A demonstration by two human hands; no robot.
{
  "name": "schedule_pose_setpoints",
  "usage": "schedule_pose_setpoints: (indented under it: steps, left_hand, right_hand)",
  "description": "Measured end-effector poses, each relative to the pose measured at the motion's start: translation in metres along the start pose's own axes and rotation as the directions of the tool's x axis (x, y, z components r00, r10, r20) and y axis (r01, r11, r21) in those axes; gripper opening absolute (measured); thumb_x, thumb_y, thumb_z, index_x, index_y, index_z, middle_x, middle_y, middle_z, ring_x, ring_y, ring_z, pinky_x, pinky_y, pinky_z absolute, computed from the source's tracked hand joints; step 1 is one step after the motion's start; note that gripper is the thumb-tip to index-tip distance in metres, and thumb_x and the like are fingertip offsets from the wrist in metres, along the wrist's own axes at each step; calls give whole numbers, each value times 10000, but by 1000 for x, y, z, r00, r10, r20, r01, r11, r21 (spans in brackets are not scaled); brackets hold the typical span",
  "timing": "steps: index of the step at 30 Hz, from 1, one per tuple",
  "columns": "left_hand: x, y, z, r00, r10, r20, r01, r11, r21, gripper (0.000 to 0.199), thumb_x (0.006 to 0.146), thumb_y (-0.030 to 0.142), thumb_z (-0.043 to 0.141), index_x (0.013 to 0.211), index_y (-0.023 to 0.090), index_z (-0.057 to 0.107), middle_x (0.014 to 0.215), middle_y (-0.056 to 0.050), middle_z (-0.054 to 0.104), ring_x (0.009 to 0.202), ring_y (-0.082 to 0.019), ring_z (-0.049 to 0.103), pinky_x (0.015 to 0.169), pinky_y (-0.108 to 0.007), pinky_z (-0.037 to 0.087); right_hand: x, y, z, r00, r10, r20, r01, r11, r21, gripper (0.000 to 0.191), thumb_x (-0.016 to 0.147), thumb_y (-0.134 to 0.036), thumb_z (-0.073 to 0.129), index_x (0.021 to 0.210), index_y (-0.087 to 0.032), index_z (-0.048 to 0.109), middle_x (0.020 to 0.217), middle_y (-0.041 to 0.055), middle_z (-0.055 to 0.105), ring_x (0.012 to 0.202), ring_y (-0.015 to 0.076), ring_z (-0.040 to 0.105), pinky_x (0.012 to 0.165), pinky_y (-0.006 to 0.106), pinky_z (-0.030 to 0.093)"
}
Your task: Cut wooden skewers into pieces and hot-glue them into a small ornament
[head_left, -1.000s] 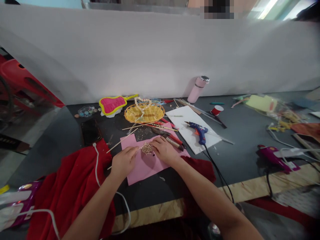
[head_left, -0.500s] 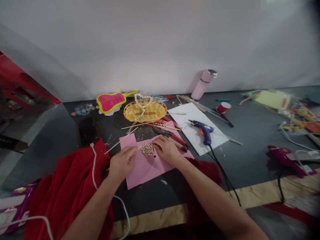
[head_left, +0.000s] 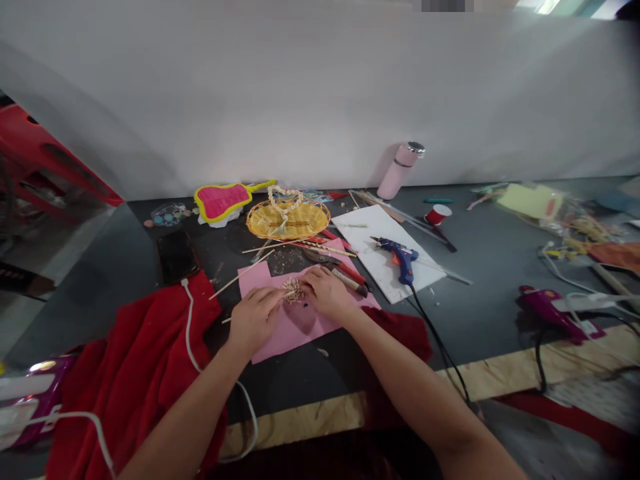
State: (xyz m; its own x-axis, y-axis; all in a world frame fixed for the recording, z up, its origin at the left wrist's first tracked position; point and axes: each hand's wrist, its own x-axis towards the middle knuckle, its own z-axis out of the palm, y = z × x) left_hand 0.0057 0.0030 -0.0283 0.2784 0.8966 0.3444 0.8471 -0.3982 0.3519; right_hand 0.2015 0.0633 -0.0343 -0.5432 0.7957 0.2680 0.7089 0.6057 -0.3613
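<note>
A plain grey-white wall (head_left: pixel 320 87) stands behind the dark tabletop (head_left: pixel 487 257); to the left I see red furniture (head_left: pixel 37 150) over grey floor (head_left: pixel 75 233), bright light (head_left: pixel 548 7) glinting upper right.

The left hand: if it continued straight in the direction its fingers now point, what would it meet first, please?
The left hand would most likely meet the cluster of small pale pieces first. Its fingertips look right at the edge; whether they already touch is unclear.
</note>
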Motion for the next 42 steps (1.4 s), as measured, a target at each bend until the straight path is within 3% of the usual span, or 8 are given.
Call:
schedule_pose_setpoints:
  steps: [5,10,15,19,24,30,42]
  left_hand:
    - [-1,4,-2,999,36,-9,-36,999,-6,336,814,125,440,1074,230,626,1041,-45,659,953,-198,570,847,-336,464]
    - [-1,3,-7,1000,-2,16,3,999,-35,420,804,73,405,1153,227,583,1056,-37,661,949,-188,580,849,-331,471]
    - [-2,3,-3,1000,-5,26,6,1000,-23,490,736,20,404,1145,215,591,1038,-44,669,947,-197,588,842,-339,482]
    - [-2,0,-1,999,-22,25,23,999,-37,486,733,30,407,1132,235,595,1039,-33,670,951,-194,591,844,-342,484]
    - [-4,-1,0,1000,-18,5,18,998,-56,495,709,22,407,1125,217,592,1057,-44,660,979,-194,587,865,-345,478]
    - [-5,5,0,1000,-17,1,17,998,-67,371,768,92,435,1062,232,613,1033,-38,671,950,-182,609,810,-302,491]
    - [-3,8,-7,996,-90,-15,87,982,-169,230,816,205,466,953,220,650,943,-26,712,844,-159,656,731,-256,496]
  right_hand:
    - [0,0,3,1000,-12,13,13,999,-52,129,856,-125,445,891,-136,568,957,103,577,929,221,483,869,373,387]
    - [-1,-9,-8,994,77,-74,-67,990,122,136,867,-102,398,867,-163,520,869,70,577,872,197,503,807,325,409]
    - [-5,-21,-11,999,29,-21,-24,976,214,165,834,-53,388,856,-171,501,819,55,580,786,183,512,713,292,413]
    - [-6,-19,-6,1000,-24,-19,28,965,259,158,811,-56,412,853,-176,506,826,49,582,780,174,510,724,289,412]
    - [-8,-20,-7,1000,-5,-22,12,940,340,162,780,-52,457,864,-183,502,841,32,587,778,155,529,705,261,429]
    - [-12,-28,-7,1000,16,-18,-6,905,426,243,787,-80,477,1006,-186,474,950,57,597,857,164,568,723,264,465]
    - [-16,-35,-7,996,-7,-87,46,888,458,186,811,-118,455,980,-192,476,932,57,585,883,166,568,776,292,463]
